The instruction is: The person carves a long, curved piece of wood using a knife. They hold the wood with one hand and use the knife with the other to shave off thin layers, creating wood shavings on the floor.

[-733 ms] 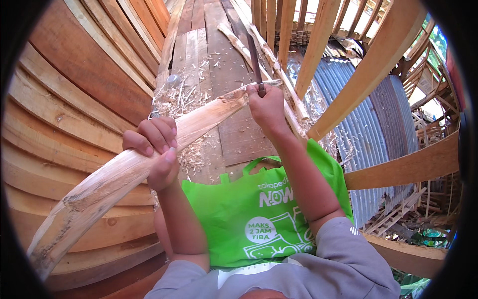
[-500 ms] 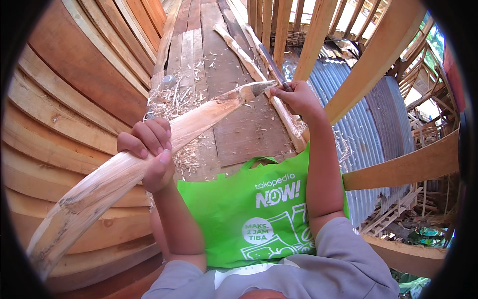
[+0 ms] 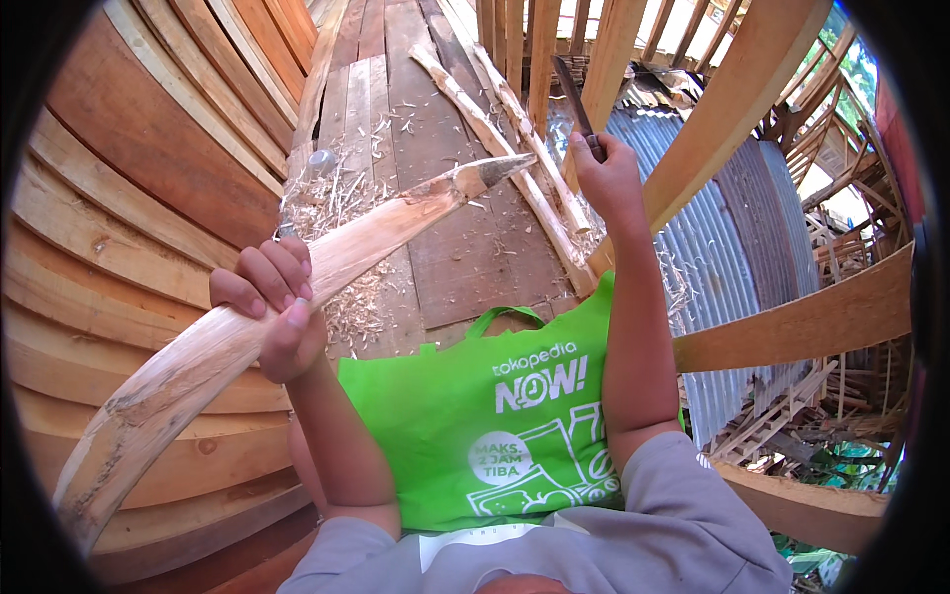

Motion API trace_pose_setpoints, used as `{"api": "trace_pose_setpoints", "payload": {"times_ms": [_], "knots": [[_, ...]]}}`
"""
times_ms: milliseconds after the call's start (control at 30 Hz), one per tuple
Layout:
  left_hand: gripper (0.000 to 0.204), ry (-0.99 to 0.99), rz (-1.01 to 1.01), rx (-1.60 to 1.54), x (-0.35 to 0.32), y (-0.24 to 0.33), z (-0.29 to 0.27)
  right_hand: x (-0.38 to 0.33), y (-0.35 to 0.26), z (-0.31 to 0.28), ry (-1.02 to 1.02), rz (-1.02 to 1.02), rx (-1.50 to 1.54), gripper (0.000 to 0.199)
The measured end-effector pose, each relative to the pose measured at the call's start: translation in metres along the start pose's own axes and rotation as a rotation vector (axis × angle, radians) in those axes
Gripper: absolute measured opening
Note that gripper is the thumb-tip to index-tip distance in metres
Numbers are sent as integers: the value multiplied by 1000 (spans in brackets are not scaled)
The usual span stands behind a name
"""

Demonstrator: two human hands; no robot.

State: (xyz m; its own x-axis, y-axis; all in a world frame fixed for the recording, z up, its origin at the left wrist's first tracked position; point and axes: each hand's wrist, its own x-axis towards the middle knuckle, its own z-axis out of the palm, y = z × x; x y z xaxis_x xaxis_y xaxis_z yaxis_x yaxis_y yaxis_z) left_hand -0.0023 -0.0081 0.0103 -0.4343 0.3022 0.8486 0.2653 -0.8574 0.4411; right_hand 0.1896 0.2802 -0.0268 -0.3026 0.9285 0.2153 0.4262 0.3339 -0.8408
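Note:
My left hand (image 3: 270, 305) is closed around a long, pale, peeled wooden pole (image 3: 381, 236). The pole slants from the lower left up to a darker, narrowed tip at the upper middle. In my right hand (image 3: 606, 176) is a machete (image 3: 574, 99), gripped by its handle with the dark blade pointing up and away. Blade and pole are apart, with the blade to the right of the tip. A green bag (image 3: 435, 426) with white print covers my lap beneath both forearms.
Wood shavings (image 3: 361, 307) litter the plank floor (image 3: 435, 247), where a clear container (image 3: 322, 163) stands. Two peeled poles (image 3: 495, 139) lie ahead. Curved boards (image 3: 148, 148) wall the left; upright timbers (image 3: 727, 119) and corrugated metal sheets (image 3: 693, 238) lie right.
My right hand has lifted the machete up and right, away from the pole's tip. The left hand keeps its grip on the pole, and the view has shifted slightly.

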Motion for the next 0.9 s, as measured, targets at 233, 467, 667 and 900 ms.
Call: {"api": "trace_pose_setpoints", "payload": {"times_ms": [233, 467, 667, 900], "knots": [[32, -4, -7, -13, 1, 0, 1, -52, -46, 59, -355, -301, 248, 30], [32, -2, -15, 3, 1, 0, 4, -67, -56, 76, -394, -338, 218, 27], [27, -39, -26, 25, 0, 3, 4, -71, -62, 70, -456, -303, 85, 23], [28, -39, -35, 14, 1, 3, 3, -63, -50, 80, -368, -252, 169, 26]]}}
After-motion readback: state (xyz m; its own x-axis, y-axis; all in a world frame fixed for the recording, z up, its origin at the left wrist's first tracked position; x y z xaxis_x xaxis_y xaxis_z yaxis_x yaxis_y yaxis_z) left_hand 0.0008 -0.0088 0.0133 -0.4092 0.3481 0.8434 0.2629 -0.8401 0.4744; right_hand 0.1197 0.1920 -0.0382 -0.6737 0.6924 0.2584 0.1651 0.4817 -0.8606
